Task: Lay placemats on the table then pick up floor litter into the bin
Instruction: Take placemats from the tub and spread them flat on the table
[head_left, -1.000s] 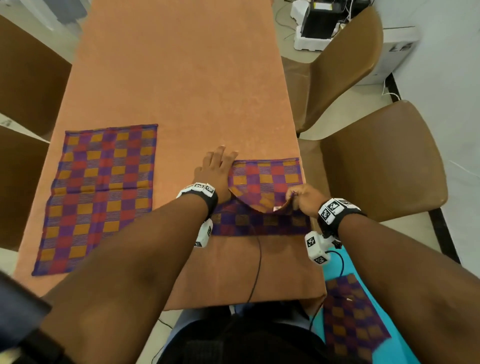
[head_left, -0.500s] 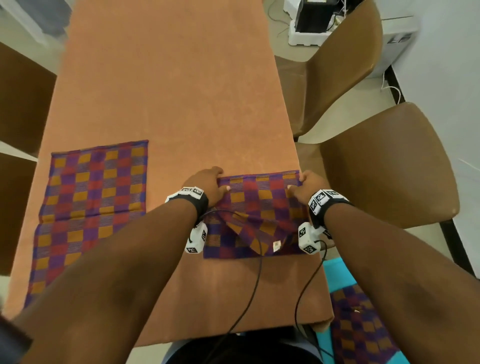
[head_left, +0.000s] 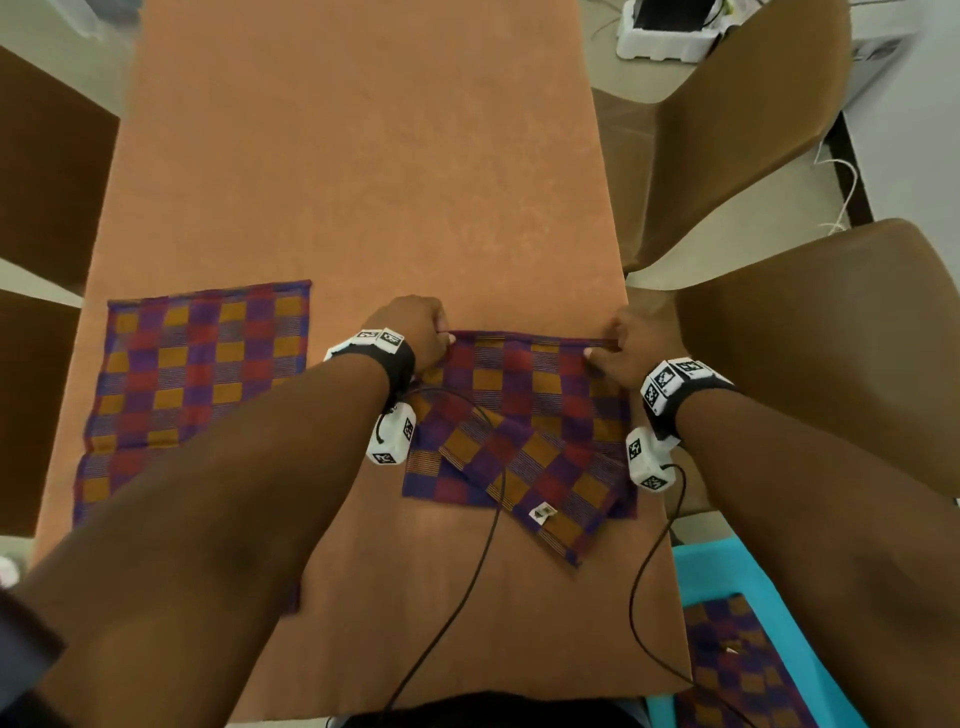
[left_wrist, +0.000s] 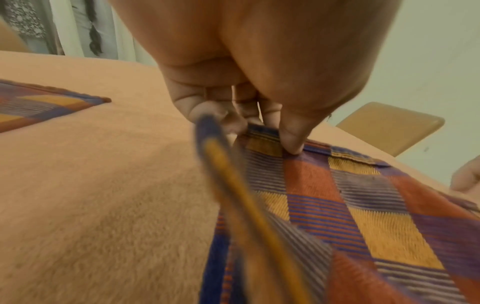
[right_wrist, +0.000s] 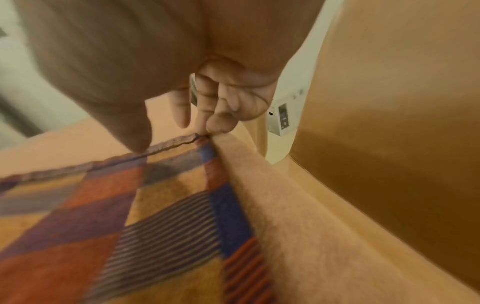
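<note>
A person's two hands hold the far edge of a half-unfolded checked placemat (head_left: 524, 395) on a desk (head_left: 363, 171) covered in orange cloth. The left hand (head_left: 415, 327) pinches the mat's far left corner, its fingers (left_wrist: 291, 139) curled down onto the hem with the thumb pressed on top in the left wrist view. The right hand (head_left: 636, 348) grips the far right corner at the desk's right edge; in the right wrist view its curled fingers (right_wrist: 221, 123) nip the corner while the thumb rests on the hem beside them.

The mat lies flat along its far edge, but its near part is still doubled over: a folded flap crosses it at a slant, its point reaching past the mat's near edge toward the person, with a small white label (head_left: 542, 513) showing on it.

To the left of this mat, across a strip of bare orange cloth, a second placemat (head_left: 197, 374) of the same purple, red and orange check lies spread flat near the desk's left edge, partly hidden by the left forearm.

To the right of the held mat, off the desk, stand two brown chairs (head_left: 831, 353). Nearer the person than the mat, beyond the desk's right corner, a turquoise surface (head_left: 727, 566) carries more checked cloth (head_left: 737, 670). Black cables (head_left: 483, 545) from the wrist cameras trail over the mat and the desk.
</note>
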